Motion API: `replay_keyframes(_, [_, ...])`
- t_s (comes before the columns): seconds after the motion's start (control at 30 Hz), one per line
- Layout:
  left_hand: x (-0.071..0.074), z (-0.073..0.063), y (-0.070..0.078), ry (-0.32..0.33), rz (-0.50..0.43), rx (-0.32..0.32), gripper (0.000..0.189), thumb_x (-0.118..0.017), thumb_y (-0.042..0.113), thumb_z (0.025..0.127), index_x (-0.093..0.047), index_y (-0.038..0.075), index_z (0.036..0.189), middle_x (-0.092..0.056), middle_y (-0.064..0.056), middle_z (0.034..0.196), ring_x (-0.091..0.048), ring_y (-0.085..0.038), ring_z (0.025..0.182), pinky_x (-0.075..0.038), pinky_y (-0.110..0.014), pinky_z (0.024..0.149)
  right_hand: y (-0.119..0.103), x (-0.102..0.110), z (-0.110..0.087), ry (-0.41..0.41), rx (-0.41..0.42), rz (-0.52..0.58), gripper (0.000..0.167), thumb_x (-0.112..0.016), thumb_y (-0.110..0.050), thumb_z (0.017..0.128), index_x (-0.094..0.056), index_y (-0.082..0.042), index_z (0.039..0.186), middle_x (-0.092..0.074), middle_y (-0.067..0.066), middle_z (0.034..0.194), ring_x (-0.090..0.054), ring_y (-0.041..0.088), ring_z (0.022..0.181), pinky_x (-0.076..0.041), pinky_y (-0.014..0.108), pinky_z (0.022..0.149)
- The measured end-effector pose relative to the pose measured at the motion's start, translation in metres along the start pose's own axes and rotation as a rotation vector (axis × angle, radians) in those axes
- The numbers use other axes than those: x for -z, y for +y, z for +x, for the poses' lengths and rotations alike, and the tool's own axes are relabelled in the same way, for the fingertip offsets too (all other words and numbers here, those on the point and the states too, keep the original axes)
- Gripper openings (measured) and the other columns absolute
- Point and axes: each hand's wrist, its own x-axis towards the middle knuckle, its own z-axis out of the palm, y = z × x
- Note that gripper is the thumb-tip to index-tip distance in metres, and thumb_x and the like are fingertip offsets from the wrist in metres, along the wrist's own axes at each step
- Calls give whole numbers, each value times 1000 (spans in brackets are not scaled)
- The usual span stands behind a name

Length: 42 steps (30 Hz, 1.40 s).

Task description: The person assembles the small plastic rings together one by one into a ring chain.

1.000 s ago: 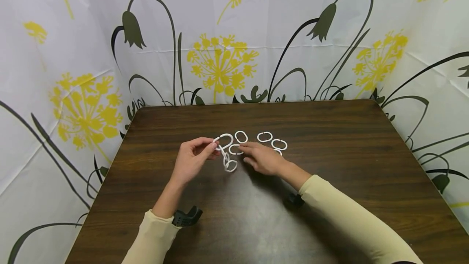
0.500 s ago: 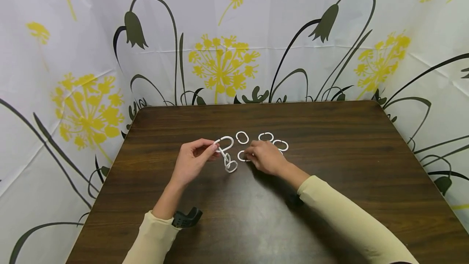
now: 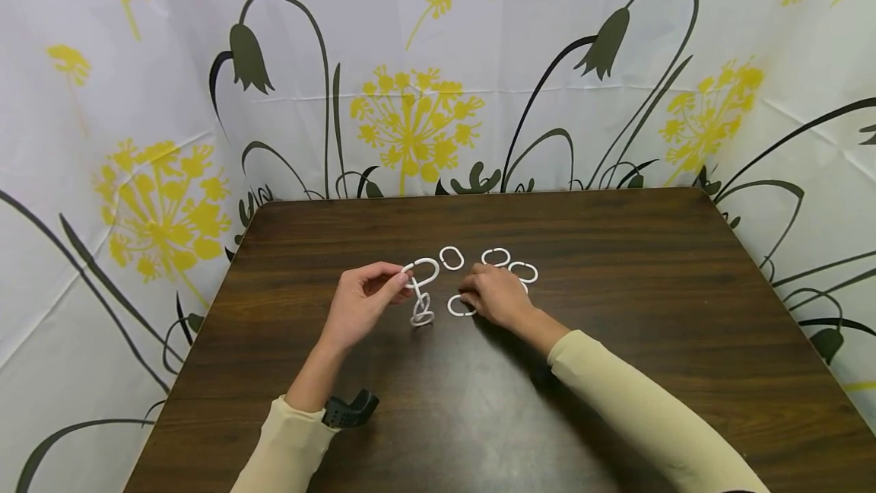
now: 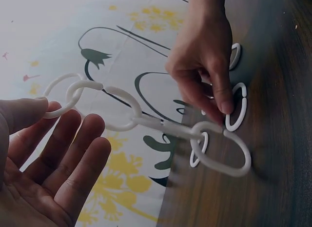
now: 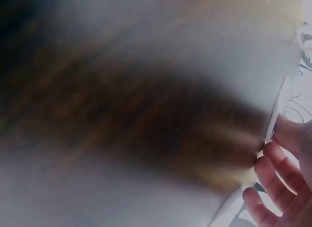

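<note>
My left hand [image 3: 363, 299] pinches the end link of a short chain of white plastic C-shaped links [image 3: 426, 271] between thumb and fingertips. The rest of the chain hangs toward the tabletop; its lowest link [image 4: 224, 163] shows large in the left wrist view. To the right, my right hand [image 3: 498, 295] has its fingers curled down at the right end of a loose white link [image 3: 458, 306]. Thumb and index finger pinch that link [image 4: 236, 110] in the left wrist view. In the right wrist view, the link [image 5: 276, 110] shows at the fingertips, seen nearly edge-on.
Several loose white links lie beyond the hands: one at the back [image 3: 452, 258], one farther right [image 3: 496, 256] and another [image 3: 523, 272] beside it. A further one is mostly behind the right hand. The brown wooden table [image 3: 616, 249] ends at a flower-printed curtain [image 3: 534, 36].
The right hand has curled its fingers onto the loose link and drawn it toward me and slightly right. The left hand stays nearly still while the chain's lower end swings slightly left.
</note>
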Motion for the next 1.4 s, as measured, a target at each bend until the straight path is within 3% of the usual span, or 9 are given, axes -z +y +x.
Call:
replay_keyframes(0.17, [0,0,-1,1,3,6,18,-66,7,95,-69,-9,103,-69,-25,93,-69,-35,80,-60,-37,69,-5,2,0,-10,20,-47,5,-76,-22,84,-74,-21,79,-59,-3,77,-64,21,75,-51,41,62])
replay_keyframes(0.3, [-1,0,-2,3,-4,7,18,-66,7,94,-70,-8,103,-70,-22,92,-70,-32,80,-60,-38,70,-12,4,0,-50,-53,27,11,-74,-22,85,-65,-21,78,-58,-6,78,-62,17,72,-50,37,59])
replay_keyframes(0.53, [-3,0,-2,-1,-13,10,19,-66,8,94,-69,-9,103,-70,-20,89,-68,-40,81,-60,-39,69,-19,21,9,-69,-203,302,3,-72,-16,88,-69,-16,89,-65,-7,76,-60,10,69,-50,31,62])
replay_keyframes(0.73, [-1,0,-2,-2,-19,4,19,-66,7,94,-69,-10,103,-69,-23,91,-67,-45,82,-60,-39,70,-16,40,19,-58,-272,479,17,-68,-10,92,-74,-3,106,-71,2,82,-61,9,67,-51,27,64])
replay_keyframes(0.83, [0,0,-1,1,-22,4,18,-66,5,94,-69,-9,104,-69,-22,91,-67,-45,83,-60,-40,70,-18,53,25,-29,-340,646,16,-66,-7,93,-72,1,105,-71,10,79,-65,19,64,-54,29,60])
replay_keyframes(0.97, [-2,-2,18,-6,-17,19,17,-65,1,93,-68,-13,104,-68,-27,91,-65,-49,84,-59,-45,72,-23,74,32,44,-432,936,14,-64,-4,94,-69,6,102,-68,18,76,-66,25,59,-58,36,56])
replay_keyframes(1.03, [-4,-3,28,-8,2,21,18,-65,0,93,-67,-14,103,-67,-28,90,-65,-48,83,-58,-46,72,-26,85,35,82,-458,1035,14,-63,-5,94,-68,7,100,-67,18,76,-65,20,59,-59,42,59])
replay_keyframes(1.23, [-4,-4,33,-10,21,25,19,-65,0,93,-66,-16,103,-67,-30,91,-68,-38,81,-57,-51,74,-38,107,40,144,-455,1219,19,-64,-12,96,-66,7,101,-63,20,79,-64,16,58,-60,42,62])
replay_keyframes(1.4, [-4,-4,33,-6,36,12,17,-65,0,93,-67,-14,103,-67,-28,92,-67,-44,82,-58,-47,73,-49,114,41,88,-419,1281,23,-65,-16,97,-67,6,102,-64,21,81,-66,16,60,-60,39,63])
